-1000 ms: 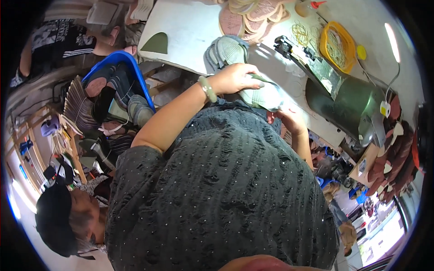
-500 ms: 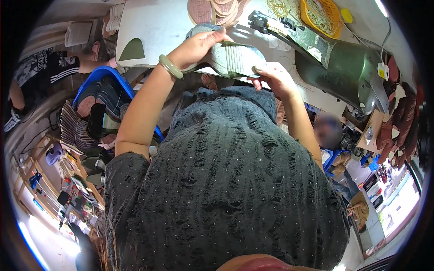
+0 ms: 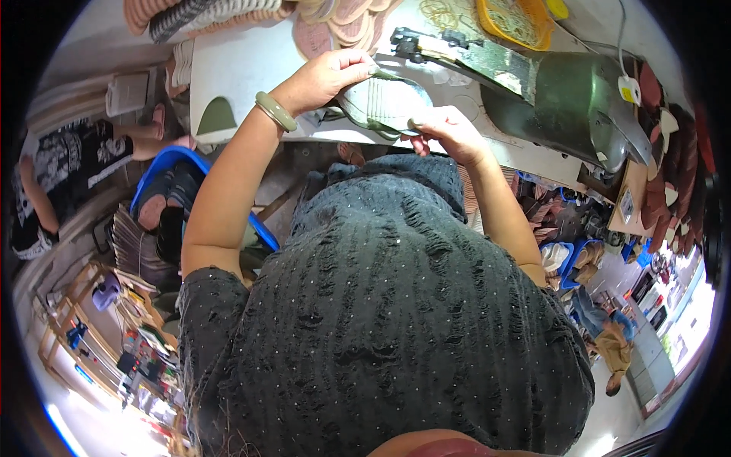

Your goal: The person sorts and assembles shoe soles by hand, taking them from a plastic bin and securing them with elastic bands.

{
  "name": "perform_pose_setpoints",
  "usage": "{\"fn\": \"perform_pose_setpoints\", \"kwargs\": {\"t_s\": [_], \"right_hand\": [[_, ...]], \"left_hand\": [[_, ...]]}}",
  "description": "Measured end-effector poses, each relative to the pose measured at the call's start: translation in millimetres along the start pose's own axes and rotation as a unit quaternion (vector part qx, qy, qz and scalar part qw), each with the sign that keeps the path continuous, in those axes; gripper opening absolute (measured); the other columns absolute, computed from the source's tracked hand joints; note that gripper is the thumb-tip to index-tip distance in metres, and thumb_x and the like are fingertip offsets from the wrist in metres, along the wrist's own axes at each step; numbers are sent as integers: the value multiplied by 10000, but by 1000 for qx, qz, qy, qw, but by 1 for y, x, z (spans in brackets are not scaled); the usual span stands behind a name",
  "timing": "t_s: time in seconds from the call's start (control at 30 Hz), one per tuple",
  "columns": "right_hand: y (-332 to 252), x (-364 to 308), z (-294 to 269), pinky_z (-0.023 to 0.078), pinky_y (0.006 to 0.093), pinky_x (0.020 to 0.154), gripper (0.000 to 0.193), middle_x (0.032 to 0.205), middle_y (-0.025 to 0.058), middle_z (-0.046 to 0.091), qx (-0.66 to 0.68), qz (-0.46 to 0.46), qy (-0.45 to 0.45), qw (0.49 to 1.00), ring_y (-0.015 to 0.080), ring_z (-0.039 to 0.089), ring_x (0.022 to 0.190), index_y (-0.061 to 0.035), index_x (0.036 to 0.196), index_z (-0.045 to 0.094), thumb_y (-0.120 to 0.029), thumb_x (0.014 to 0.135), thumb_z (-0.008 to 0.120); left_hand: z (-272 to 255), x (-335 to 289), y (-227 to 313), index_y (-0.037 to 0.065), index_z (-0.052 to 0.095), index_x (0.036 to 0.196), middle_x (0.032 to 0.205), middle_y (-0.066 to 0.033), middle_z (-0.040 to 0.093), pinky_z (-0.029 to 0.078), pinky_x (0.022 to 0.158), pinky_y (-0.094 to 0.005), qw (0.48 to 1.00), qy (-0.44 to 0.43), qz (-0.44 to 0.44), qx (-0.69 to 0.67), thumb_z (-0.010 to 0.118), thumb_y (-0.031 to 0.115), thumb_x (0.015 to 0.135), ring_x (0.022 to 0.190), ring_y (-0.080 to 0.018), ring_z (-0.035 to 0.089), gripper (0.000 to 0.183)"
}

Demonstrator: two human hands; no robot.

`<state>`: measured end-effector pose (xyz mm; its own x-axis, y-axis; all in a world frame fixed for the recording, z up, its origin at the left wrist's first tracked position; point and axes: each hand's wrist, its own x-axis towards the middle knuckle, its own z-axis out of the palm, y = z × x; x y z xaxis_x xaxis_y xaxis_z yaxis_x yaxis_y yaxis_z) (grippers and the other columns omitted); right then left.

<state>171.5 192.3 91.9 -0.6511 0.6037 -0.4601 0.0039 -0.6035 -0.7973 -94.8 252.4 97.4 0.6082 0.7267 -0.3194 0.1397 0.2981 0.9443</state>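
Observation:
My left hand [image 3: 326,80] grips the far left edge of a pale shoe upper [image 3: 392,103] between thumb and fingers. The piece has ribbed lines across its middle and dark green edging. At its near right end, my right hand [image 3: 454,133] pinches it with the thumb on top. Both hands hold it spread over the front part of the white table [image 3: 251,65]. A green bangle [image 3: 276,112] circles my left wrist. Part of the upper's left end is hidden behind my left hand.
A dark green sewing machine [image 3: 560,99] stands to the right. Pinkish shoe pieces [image 3: 346,27] lie at the back, near a yellow basket [image 3: 512,38] of thread. A green cut piece [image 3: 218,114] lies left. A blue crate [image 3: 263,231] holds shoe parts; a person [image 3: 72,164] is at left.
The upper looks shorter and more tilted, and a grey part that showed by my left hand is now mostly hidden. The whole view has shifted slightly. Both hands keep hold.

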Motion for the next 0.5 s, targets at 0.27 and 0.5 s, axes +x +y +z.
{"fn": "perform_pose_setpoints", "kwargs": {"t_s": [0.27, 0.5], "right_hand": [[9, 13, -3, 449, 225, 553, 238, 694, 66, 625, 78, -100, 201, 971, 112, 556, 575, 38, 905, 642, -193, 903, 584], [17, 33, 17, 406, 238, 562, 312, 666, 56, 581, 165, -148, 297, 929, 115, 509, 584, 67, 901, 640, -225, 933, 536]], "left_hand": [[-8, 78, 50, 115, 515, 1120, 906, 21, 515, 410, 731, -212, 950, -42, 104, 292, 743, 205, 761, 789, -76, 477, 435], [-20, 126, 49, 87, 465, 1121, 992, -57, 549, 424, 830, -300, 934, -135, 82, 322, 769, 247, 722, 954, -164, 505, 527]]}}
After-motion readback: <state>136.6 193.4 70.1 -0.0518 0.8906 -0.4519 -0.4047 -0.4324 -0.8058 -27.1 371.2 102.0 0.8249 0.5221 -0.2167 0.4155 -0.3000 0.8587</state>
